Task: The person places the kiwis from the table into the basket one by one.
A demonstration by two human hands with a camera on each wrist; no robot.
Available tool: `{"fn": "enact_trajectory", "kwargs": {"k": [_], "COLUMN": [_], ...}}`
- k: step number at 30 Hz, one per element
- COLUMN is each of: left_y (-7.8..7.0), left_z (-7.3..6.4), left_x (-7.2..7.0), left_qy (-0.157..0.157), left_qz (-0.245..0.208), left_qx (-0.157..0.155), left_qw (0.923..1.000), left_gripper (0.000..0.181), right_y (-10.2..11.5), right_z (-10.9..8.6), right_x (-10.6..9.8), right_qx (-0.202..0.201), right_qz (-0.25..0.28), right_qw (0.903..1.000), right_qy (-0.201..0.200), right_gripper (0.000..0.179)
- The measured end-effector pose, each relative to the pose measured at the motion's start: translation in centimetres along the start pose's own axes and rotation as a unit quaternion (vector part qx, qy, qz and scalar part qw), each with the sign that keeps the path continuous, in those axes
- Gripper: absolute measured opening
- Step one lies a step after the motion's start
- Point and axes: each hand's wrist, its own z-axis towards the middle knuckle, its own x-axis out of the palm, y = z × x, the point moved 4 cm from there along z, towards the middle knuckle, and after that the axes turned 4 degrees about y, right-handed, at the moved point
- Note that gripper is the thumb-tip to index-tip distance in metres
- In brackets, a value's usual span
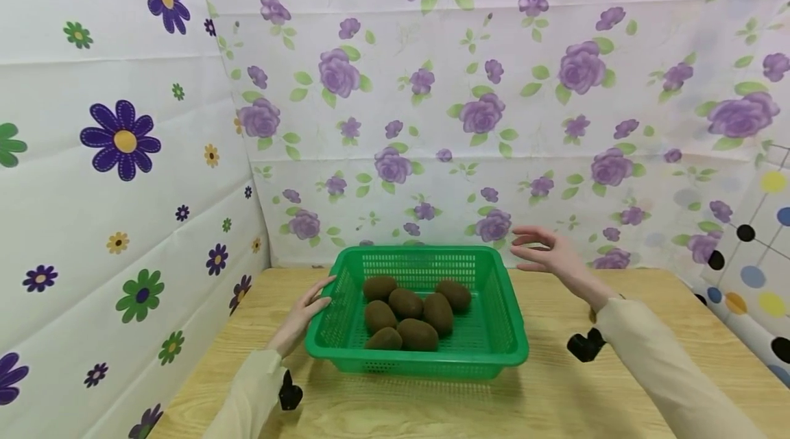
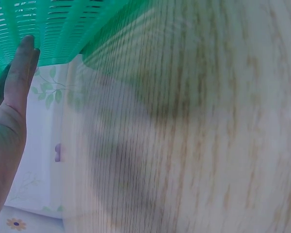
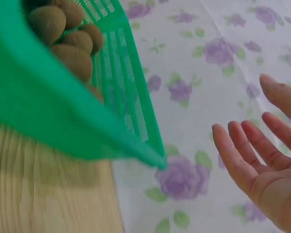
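A green plastic basket [image 1: 420, 359] with slotted walls holds several brown, oval kiwifruit [image 1: 405, 303], grouped in its left and middle part. At the basket's left side my left hand [image 1: 304, 312] touches the rim. The left wrist view shows that hand's fingers [image 2: 22, 73] stretched straight along the outer wall. My right hand [image 1: 551, 254] is raised beyond the basket's right back corner, apart from it. Its fingers [image 3: 252, 145] are spread and loosely bent, with nothing between them.
The basket is over a light wooden table [image 1: 574, 384]. A white cloth with purple roses [image 1: 481, 113] hangs behind the table, and a flowered cloth [image 1: 123, 144] covers the left side. A dotted cloth [image 1: 749, 274] is at the right.
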Motion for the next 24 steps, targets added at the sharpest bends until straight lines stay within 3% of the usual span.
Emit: {"fn": "enact_trajectory", "kwargs": {"k": [11, 20, 24], "left_y": [-0.1, -0.2, -0.2], "left_z": [-0.1, -0.1, -0.1], "left_x": [0.0, 0.1, 0.0], "left_qy": [0.002, 0.005, 0.009], "left_qz": [-0.022, -0.034, -0.037], "left_qx": [0.002, -0.008, -0.009], "left_qw": [0.9998, 0.9994, 0.9992], "left_gripper": [0.049, 0.048, 0.048], "right_y": [-1.9, -5.4, -6.7], "right_z": [-3.1, -6.4, -7.7], "right_x": [-4.9, -9.1, -10.6], "right_qx": [-0.017, 0.019, 0.045], "right_qz": [-0.095, -0.189, -0.248], "right_qw": [0.9944, 0.9770, 0.9603], "right_qy": [-0.043, -0.098, -0.120], "right_gripper": [0.048, 0.050, 0.054]}}
